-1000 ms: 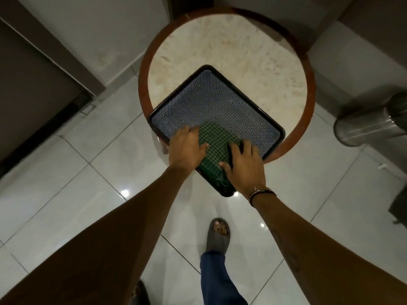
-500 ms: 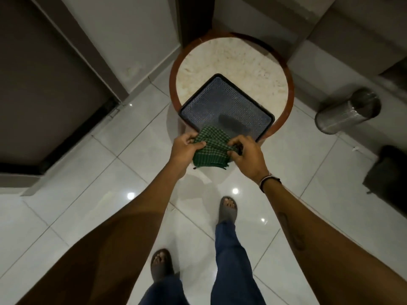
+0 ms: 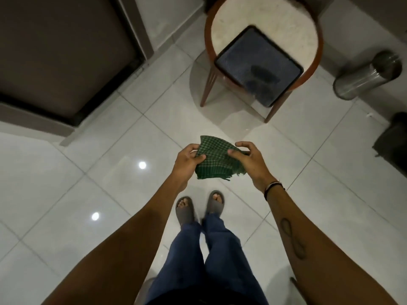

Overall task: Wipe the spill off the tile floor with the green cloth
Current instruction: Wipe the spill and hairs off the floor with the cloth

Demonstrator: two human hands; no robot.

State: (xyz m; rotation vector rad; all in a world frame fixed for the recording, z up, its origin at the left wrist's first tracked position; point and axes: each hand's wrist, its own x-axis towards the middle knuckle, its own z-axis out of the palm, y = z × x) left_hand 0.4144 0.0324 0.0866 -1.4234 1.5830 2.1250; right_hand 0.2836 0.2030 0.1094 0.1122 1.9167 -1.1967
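Green checked cloth (image 3: 214, 160): held in mid-air above the tile floor (image 3: 110, 172), in front of the feet, well apart from the round desk (image 3: 264, 16); lower fringed edge hanging free; upper edge raised between the two hands.

Left hand (image 3: 187, 161): grip clenched on the left edge of the cloth, thumb on top, fingers curled beneath.

Right hand (image 3: 248, 160): grip pinching the right edge of the cloth between thumb and fingers; remaining fingers spread slightly; banded bracelet (image 3: 273, 187) at the wrist; dark looped tattoo (image 3: 294, 238) on the forearm.

Tile floor: glossy pale tiles with grey grout lines; two bright light reflections (image 3: 142, 165) to the left of the arms; no spill distinguishable from this view.

Round desk: pale stone top inside a brown wooden rim, on slanted wooden legs (image 3: 208, 89); dark square tray (image 3: 257, 64) resting on the near side of the top, one corner overhanging the rim; darker patch visible on the tray surface.

Metal bin (image 3: 366, 75): on the floor to the right of the desk, apart from it; dark object (image 3: 394, 139) on the floor further right, not identifiable.

Lower view: grey slide sandals (image 3: 186, 211) and blue trousers (image 3: 209, 260), both feet flat on the tiles; dark panel (image 3: 61, 51) at upper left.
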